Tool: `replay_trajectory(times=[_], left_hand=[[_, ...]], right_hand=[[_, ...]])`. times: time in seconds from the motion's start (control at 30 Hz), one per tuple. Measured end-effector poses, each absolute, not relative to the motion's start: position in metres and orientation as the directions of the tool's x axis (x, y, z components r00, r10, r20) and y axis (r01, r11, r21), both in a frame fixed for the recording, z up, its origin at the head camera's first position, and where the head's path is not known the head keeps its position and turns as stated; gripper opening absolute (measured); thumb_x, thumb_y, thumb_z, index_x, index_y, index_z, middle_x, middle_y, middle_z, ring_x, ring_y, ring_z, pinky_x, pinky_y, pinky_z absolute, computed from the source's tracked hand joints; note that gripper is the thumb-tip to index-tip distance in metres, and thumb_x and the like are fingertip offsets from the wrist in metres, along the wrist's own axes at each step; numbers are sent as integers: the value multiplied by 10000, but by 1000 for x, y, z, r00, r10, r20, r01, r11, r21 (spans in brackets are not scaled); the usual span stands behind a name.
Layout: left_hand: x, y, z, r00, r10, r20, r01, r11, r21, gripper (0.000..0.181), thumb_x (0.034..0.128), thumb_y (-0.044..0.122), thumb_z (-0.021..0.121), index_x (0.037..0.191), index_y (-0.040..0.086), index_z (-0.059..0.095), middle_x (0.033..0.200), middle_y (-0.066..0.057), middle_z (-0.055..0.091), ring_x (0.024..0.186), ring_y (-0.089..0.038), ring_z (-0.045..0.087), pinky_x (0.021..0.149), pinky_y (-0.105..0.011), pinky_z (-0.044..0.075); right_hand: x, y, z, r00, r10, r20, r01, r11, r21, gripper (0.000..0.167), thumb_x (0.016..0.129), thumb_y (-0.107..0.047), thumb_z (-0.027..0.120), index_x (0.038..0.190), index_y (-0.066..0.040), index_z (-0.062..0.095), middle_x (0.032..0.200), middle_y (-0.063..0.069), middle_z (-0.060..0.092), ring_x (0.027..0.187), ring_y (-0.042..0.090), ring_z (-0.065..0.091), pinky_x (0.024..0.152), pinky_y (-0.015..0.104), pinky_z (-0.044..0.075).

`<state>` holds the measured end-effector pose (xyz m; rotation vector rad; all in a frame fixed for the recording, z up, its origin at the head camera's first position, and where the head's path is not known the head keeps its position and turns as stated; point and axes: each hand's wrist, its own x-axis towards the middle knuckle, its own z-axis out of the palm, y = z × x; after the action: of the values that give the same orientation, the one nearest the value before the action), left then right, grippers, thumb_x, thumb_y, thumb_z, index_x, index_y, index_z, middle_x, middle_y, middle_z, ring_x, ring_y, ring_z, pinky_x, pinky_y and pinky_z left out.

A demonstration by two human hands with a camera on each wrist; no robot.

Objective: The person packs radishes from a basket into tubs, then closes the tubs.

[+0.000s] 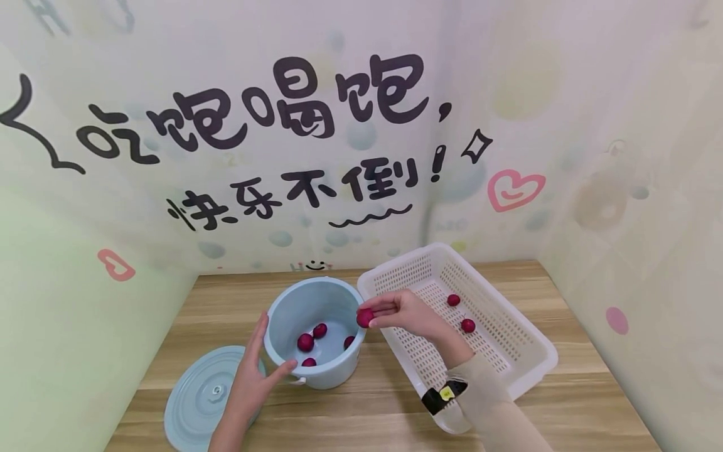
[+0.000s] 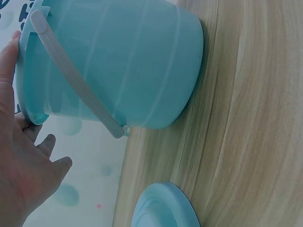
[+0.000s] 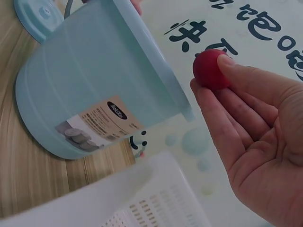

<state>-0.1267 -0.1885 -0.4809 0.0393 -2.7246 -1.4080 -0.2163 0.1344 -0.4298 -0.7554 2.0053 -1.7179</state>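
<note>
A light-blue bucket (image 1: 333, 376) stands upright on the table with several small round red radishes (image 1: 305, 342) at its bottom. My left hand (image 1: 254, 370) touches its rim on the left, fingers along the outside and thumb at the near edge. In the left wrist view, the other fingers of that hand (image 2: 28, 165) spread loosely beside the rim. My right hand (image 1: 409, 314) pinches one red radish (image 3: 210, 70) between thumb and fingertips, near the bucket's right rim. Two radishes (image 1: 467, 326) lie in the white basket (image 1: 531, 361) below and beside the right forearm.
The bucket's blue lid (image 1: 194, 395) lies flat at the left, partly behind the left forearm. A pale handle (image 2: 78, 85) hangs along the bucket's side. Behind the wooden table (image 1: 373, 417) rises a wall (image 1: 316, 31) with black lettering; side walls flank it.
</note>
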Motion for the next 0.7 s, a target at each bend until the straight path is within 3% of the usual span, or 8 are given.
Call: replay_trajectory(times=[0.27, 0.53, 0.7], left_hand=[[-127, -187, -480, -997, -60, 47, 3, 582, 813, 1027, 839, 427, 777, 1610, 316, 109, 1699, -42, 104, 1541, -417, 147, 1155, -740, 204], [-128, -187, -481, -997, -60, 49, 5, 581, 814, 1030, 837, 422, 781, 1614, 286, 119, 1699, -37, 104, 1540, -420, 148, 1155, -741, 201], [-127, -188, -481, -997, -59, 58, 13, 583, 813, 1022, 842, 392, 782, 1611, 306, 116, 1698, -37, 107, 1537, -427, 154, 1150, -743, 209]], right_hand=[[-218, 126, -432, -813, -580, 56, -155, 122, -980, 353, 903, -80, 714, 1226, 53, 660, 1176, 237, 710, 1023, 127, 723, 888, 224, 592], [-217, 126, -432, -804, -592, 59, -142, 94, -985, 366, 922, -60, 683, 1251, 88, 621, 1235, 290, 662, 1145, 397, 671, 911, 263, 595], [-217, 129, -434, -803, -593, 60, -147, 100, -984, 353, 928, -80, 681, 1249, 60, 633, 1250, 309, 645, 1131, 344, 687, 918, 253, 590]])
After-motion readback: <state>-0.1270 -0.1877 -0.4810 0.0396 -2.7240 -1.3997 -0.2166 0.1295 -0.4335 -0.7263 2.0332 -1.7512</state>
